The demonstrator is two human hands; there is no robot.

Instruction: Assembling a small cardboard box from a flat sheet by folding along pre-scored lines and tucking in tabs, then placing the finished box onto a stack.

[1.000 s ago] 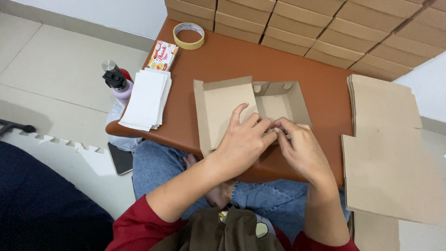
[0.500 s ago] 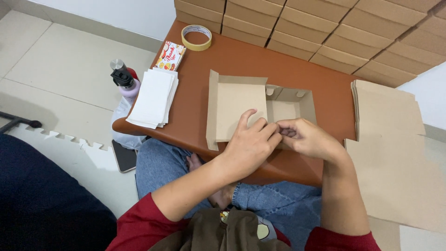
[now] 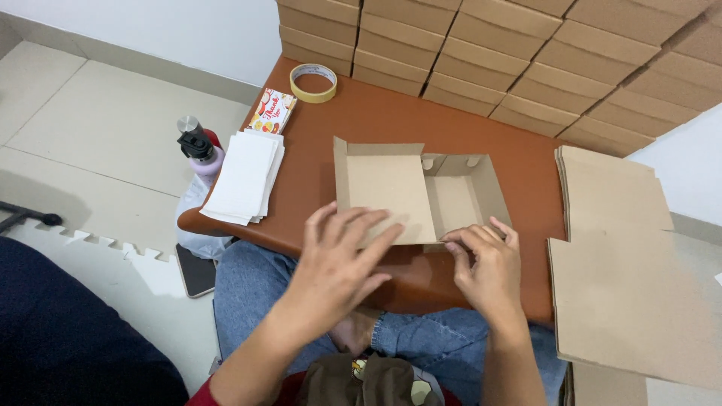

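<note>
A half-folded cardboard box (image 3: 421, 192) lies on the brown tabletop (image 3: 376, 120), near its front edge and just ahead of the person's lap. Its lid flap stands spread to the left, and the shallow tray sits open to the right, with small tabs showing along the back wall. It looks like thin corrugated board: light, stiff across the panels, but ready to bend at the scored creases and easily dented if pinched hard. Flat pressure on a panel or a grip along a folded edge would probably suit it best, not a squeeze mid-wall.

The left hand (image 3: 342, 259) lies at the box's 7 o'clock, fingers spread wide and flat over the lower edge of the lid flap, holding nothing. The right hand (image 3: 485, 263) sits at 5 o'clock, fingers curled narrowly on the tray's front wall, pinching or pressing it; which of the two cannot be told.

At 9 o'clock lies a stack of white sheets (image 3: 244, 177), with a spray bottle (image 3: 197, 146) beyond it at the table edge. Near 11 o'clock are a printed card (image 3: 272, 111) and a roll of tape (image 3: 313, 83). From 12 to 2 o'clock rise stacked finished boxes (image 3: 526, 53). At 3 to 4 o'clock lie flat cardboard blanks (image 3: 624, 256).
</note>
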